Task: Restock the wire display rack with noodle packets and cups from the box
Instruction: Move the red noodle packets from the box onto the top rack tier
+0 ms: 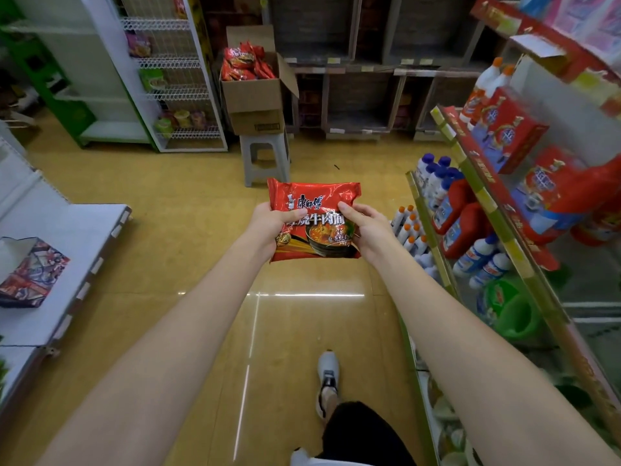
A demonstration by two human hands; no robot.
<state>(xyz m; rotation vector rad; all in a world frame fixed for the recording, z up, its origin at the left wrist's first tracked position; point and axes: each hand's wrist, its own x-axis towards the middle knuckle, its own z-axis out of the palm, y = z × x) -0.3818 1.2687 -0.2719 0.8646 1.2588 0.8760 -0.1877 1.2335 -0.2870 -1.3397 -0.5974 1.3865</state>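
Item held: your left hand had its thumb curled over the left edge of one red, glossy plastic noodle packet, fingers hidden behind it. Your right hand pinched the packet's right edge, thumb on the printed face, fingers wrapped behind. The packet sat face up at the centre of the frame, above the yellow tiled floor, both your forearms stretched toward it.

Source: an open brown cardboard box, upper centre, piled with more red noodle packets, stood on a grey plastic stool.

Destination: the white wire display rack, upper left, just beside the box; noodle cups stood on its lower tier, a few packets on the tiers above.

Surroundings: shelving at right carried white bottles, red jugs and red cartons. A white shelf at left bore a patterned box. Your grey shoe showed at lower centre.
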